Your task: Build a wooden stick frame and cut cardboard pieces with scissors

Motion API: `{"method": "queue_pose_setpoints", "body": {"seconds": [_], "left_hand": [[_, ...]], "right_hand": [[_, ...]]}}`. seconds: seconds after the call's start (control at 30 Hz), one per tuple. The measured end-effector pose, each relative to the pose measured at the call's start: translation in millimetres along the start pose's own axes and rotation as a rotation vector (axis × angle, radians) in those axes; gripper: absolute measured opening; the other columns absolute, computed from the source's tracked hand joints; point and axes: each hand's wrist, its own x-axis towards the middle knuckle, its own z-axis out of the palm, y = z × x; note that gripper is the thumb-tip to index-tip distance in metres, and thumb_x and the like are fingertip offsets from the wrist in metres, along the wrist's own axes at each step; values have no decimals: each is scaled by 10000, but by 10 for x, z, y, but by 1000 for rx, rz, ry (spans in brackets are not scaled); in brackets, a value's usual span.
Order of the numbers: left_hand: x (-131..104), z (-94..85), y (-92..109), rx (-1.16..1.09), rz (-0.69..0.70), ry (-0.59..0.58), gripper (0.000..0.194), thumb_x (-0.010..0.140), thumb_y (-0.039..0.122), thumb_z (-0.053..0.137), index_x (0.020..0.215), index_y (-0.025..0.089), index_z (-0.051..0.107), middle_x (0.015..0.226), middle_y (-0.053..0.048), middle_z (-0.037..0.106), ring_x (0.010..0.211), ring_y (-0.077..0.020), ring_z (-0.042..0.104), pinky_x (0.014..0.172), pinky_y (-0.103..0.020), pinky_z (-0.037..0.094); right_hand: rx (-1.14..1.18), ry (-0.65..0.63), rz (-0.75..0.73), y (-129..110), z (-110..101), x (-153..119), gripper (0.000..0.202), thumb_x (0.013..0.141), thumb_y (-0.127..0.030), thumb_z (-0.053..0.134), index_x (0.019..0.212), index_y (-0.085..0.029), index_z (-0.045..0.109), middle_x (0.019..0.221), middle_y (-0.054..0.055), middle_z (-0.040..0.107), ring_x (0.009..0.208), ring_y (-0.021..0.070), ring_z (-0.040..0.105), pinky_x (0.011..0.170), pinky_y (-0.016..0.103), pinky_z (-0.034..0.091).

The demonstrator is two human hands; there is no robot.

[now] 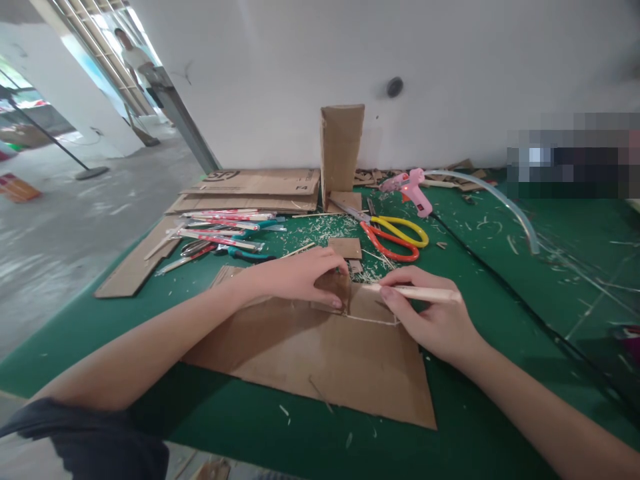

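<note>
The right hand [433, 317] has its grip pinched round a pale stick [423, 293], held a bit like a pencil, with the far end over a big cardboard sheet [310, 363]. The left hand [297, 273] bends its fingers round a small brown piece [341, 285] on that sheet; I can't be sure if its grip pinches the piece or just steadies it. The sheet lies flat on the green bench [485, 413], right in front of the person, and a white line [371, 321] runs across it near both hands. The step looks like lining up the small bits. To do it well, the left hand should hold the piece steady, and the right should set the stick down gently and straight, without bumping its neighbour. The bench is messy, with tiny wood scraps all about. Scissors [373, 219] with red and yellow handles lie behind the hands, near a pink glue gun [417, 190]. Cardboard sheets [250, 183] are piled at the back by a pale wall [275, 80]. Off to the left, another person [137, 60] stands on the bare grey floor [170, 150].
</note>
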Motion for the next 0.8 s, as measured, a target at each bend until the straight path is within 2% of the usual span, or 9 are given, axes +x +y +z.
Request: {"method": "queue_pose_setpoints", "body": {"seconds": [0.1,0.3,0.4,0.63,0.8], "left_hand": [[7,1,-9,2,-31,-9,514,732,571,563,1087,205,494,1042,-55,523,944,-203,453,739,-285,361],[19,-1,-17,-13,-41,-8,486,722,537,580,1058,196,498,1035,-57,532,920,-198,464,725,-285,367],[24,-5,-14,-40,-22,-8,464,721,517,584,1039,189,505,1006,-54,536,897,-194,471,723,-292,371],[52,25,-59,-48,-23,5,348,719,418,578,966,189,493,974,-59,537,863,-189,472,704,-294,376],[48,29,-68,-67,-23,2,319,748,417,544,967,193,484,974,-63,536,859,-189,475,711,-305,388]], "right_hand": [[40,-18,18,-80,9,-4,114,817,-296,553,753,-219,609,733,32,670,612,154,598,499,250,430],[160,-199,47,-204,88,50,136,803,-303,576,722,-198,604,633,4,634,517,107,533,434,207,361],[192,-210,75,-218,123,76,167,812,-318,570,714,-187,600,611,4,619,500,101,506,423,204,337],[205,-379,-39,-236,135,101,132,829,-280,543,777,-184,618,639,-16,619,516,79,513,472,191,340],[179,-381,-95,-288,238,121,102,819,-257,536,788,-192,610,700,-16,638,579,86,543,523,195,356]]}}
